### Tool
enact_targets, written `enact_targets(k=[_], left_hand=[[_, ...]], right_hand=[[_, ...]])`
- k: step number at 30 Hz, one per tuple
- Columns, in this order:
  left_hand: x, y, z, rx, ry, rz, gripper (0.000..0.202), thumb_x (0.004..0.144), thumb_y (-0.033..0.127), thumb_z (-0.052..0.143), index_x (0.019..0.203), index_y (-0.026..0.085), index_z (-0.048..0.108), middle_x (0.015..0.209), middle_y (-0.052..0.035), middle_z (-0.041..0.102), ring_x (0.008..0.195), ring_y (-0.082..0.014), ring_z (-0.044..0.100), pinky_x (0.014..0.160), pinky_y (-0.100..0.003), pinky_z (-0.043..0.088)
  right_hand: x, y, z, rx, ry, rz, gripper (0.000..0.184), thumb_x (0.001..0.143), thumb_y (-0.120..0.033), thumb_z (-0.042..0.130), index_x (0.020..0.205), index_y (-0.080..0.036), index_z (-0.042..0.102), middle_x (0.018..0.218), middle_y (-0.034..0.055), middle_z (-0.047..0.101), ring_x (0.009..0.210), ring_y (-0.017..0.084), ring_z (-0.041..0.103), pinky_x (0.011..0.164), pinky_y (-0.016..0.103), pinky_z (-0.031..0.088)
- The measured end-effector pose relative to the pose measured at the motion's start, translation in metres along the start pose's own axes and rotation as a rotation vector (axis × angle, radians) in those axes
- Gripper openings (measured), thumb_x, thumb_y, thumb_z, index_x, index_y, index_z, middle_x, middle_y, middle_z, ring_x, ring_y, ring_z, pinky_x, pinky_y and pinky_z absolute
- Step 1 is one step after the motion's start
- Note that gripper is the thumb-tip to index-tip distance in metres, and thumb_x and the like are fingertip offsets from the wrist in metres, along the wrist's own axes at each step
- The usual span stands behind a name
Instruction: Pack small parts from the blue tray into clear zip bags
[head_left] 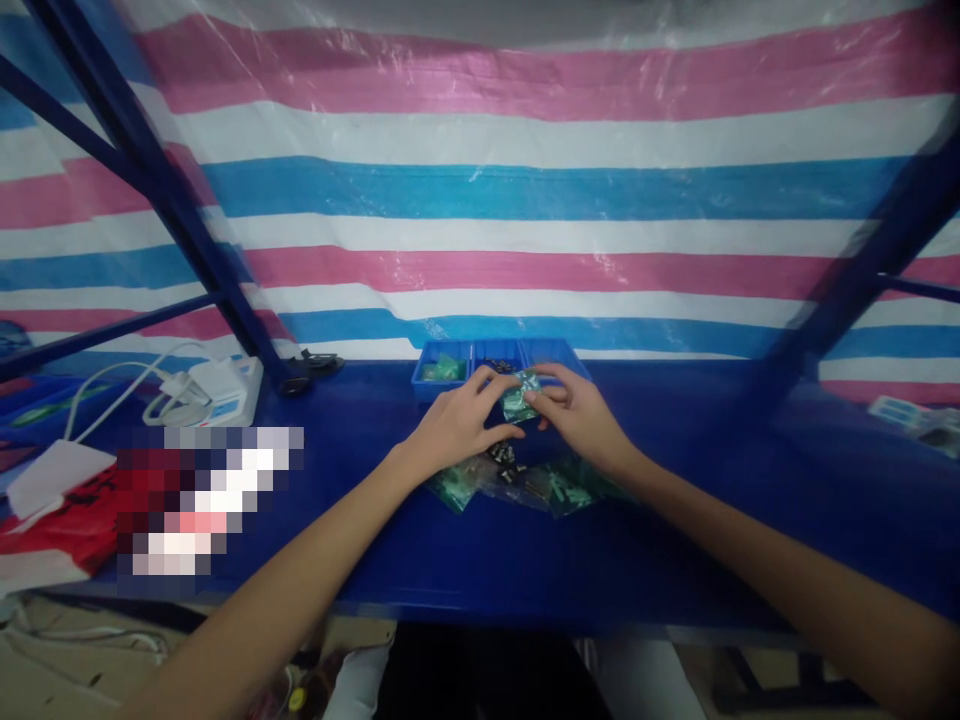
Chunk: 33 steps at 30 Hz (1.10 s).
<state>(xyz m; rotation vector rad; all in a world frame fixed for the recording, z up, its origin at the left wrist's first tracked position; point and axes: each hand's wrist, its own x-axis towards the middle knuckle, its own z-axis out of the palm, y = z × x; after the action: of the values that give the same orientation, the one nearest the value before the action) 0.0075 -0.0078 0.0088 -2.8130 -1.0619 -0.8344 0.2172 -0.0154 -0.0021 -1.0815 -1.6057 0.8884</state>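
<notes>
My right hand (581, 410) pinches a small clear-green plastic bag (517, 402) between thumb and fingers, above the middle of the blue table. At the bag's left side is my left hand (461, 420), thumb and fingers apart, its fingertips close to or touching the bag's upper edge. Below the hands lie a pile of small black and metal parts (506, 462), a green bag (456, 488) on the left and another green bag (566, 490) on the right. Behind the hands stands a blue divided tray (418, 378) with green bags and small dark parts; my hands partly hide it.
On the left are a white power strip (244, 392) with cables, a red bag (97, 510) and a blurred-out patch. A black object (319, 362) lies near the back left of the blue table (420, 570). Blue frame posts (180, 240) flank a striped plastic sheet (525, 190).
</notes>
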Motion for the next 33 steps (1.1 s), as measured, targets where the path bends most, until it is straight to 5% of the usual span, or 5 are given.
enact_targets(k=[5,16,22,27,33], left_hand=[[0.000,0.002,0.001,0.014,0.029,-0.040,0.047,0.099,0.052,0.054,0.137,0.026,0.045,0.126,-0.0085,0.057,0.087,-0.0190,0.064,0.073,-0.033,0.054],[-0.001,-0.002,0.001,0.036,0.114,-0.025,0.025,0.105,0.031,0.042,0.125,0.021,0.053,0.115,-0.0072,0.064,0.098,-0.0204,0.065,0.079,-0.033,0.054],[-0.001,-0.002,0.006,0.101,0.089,-0.025,0.025,0.107,0.037,0.038,0.111,0.018,0.055,0.091,-0.0042,0.067,0.078,-0.0181,0.066,0.063,-0.028,0.046],[0.000,-0.001,0.006,0.006,0.107,-0.058,0.030,0.101,0.035,0.048,0.125,0.018,0.045,0.076,0.0018,0.063,0.061,-0.0145,0.061,0.054,-0.026,0.039],[-0.002,-0.001,0.002,0.000,0.087,0.010,0.021,0.094,0.030,0.056,0.109,0.019,0.048,0.075,0.0026,0.058,0.061,-0.0132,0.057,0.054,-0.026,0.038]], right_hand=[[-0.005,-0.009,0.001,0.002,-0.024,-0.051,0.054,0.090,-0.042,0.064,0.139,-0.023,0.052,0.075,0.0009,0.066,0.059,0.016,0.060,0.055,0.032,0.053],[-0.002,-0.002,0.005,0.143,-0.098,0.038,0.043,0.078,-0.038,0.077,0.114,-0.021,0.062,0.106,0.0104,0.075,0.090,0.023,0.071,0.062,0.032,0.057],[-0.001,0.004,0.004,0.098,-0.127,0.016,0.028,0.087,-0.045,0.067,0.096,-0.019,0.063,0.084,0.0073,0.074,0.079,0.021,0.070,0.060,0.031,0.053],[0.000,0.007,0.001,-0.095,-0.009,-0.013,0.038,0.089,-0.054,0.062,0.073,-0.021,0.056,0.060,-0.0002,0.059,0.055,0.015,0.055,0.053,0.030,0.042],[-0.002,0.000,0.001,-0.125,0.103,-0.018,0.047,0.087,-0.061,0.062,0.065,-0.023,0.045,0.051,-0.0039,0.046,0.050,0.014,0.042,0.050,0.029,0.031]])
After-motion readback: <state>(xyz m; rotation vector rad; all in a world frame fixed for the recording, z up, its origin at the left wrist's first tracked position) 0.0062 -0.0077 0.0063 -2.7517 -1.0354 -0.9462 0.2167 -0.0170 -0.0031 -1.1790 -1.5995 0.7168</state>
